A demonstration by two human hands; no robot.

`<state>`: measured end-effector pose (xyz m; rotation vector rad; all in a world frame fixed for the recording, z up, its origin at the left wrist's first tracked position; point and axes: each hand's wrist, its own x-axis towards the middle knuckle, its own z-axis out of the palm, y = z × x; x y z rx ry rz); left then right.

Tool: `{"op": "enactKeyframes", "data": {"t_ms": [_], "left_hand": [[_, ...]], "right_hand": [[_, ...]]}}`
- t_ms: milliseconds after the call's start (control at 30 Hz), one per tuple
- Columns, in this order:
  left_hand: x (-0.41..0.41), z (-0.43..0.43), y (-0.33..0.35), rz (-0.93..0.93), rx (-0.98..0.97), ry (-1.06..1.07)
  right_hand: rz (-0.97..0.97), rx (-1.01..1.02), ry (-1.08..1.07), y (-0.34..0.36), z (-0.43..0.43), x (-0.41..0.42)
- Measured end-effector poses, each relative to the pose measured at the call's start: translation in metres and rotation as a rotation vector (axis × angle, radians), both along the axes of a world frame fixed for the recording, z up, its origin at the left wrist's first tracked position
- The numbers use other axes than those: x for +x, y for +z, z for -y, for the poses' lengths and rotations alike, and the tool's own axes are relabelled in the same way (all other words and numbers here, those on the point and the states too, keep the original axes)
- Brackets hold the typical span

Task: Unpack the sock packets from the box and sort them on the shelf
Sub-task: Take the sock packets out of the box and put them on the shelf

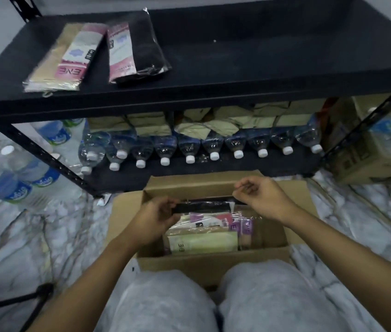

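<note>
1. My knees [165, 305] in grey trousers; the box [213, 264] stands on the floor just beyond them.
2. Left hand [156, 219]: fingers clamped on the left end of a black sock packet [204, 207]. Right hand [259, 200]: fingers pinched together at its right end. The packet is level along the box's far wall.
3. Step, by my judgement: lifting it out. Next: clear the rim and lay it by the dark packet [141, 49] at the shelf's [273, 56] left end.
4. Writing: "ENE" on the beige packet [62, 61]; the bottle [189, 149] labels are unreadable.
</note>
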<state>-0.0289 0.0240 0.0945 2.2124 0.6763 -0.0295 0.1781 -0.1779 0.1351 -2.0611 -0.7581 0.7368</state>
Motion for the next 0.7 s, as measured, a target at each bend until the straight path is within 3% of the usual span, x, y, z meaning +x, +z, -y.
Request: {"op": "enactKeyframes", "data": {"t_ms": [267,433,700], "left_hand": [[0.017,0.002,-0.084,-0.315,0.098,-0.263],[0.034,0.003,-0.113,-0.492,0.26,-0.416],[0.042,0.006,-0.124,-0.434,0.281,-0.431]], "right_hand": [[0.08,-0.223,0.136,-0.088,0.008,0.004],[0.097,-0.335,0.263,-0.128,-0.002,0.0],[0.099,-0.339,0.321,-0.15,-0.007,-0.005]]}}
